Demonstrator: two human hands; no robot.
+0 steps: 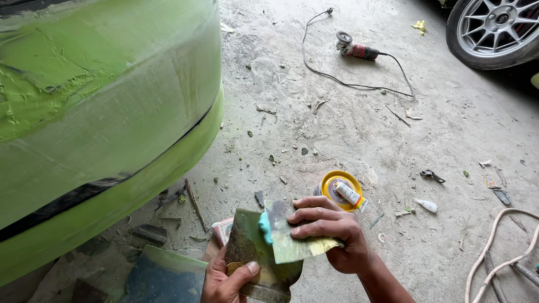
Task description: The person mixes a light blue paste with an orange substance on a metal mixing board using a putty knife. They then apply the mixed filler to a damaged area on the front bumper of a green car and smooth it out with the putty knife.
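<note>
Left hand (pixel 227 280) gripped a dirty mixing board (pixel 259 258) from below, thumb pressed on its face. Right hand (pixel 331 230) pinched a thin spreader (pixel 292 235), fingers on top, its edge laid across the board. A blob of teal filler (pixel 264 227) sat on the board at the spreader's left edge. Both near centre, low over the concrete floor (pixel 348 123). Yellow tin (pixel 338 189) with a small tube (pixel 350 194) on top lay just beyond the right hand. Green car panel (pixel 101 101) on the left, filler smeared on it. Grinder (pixel 355 49) far, wheel (pixel 497 28) far right.
</note>
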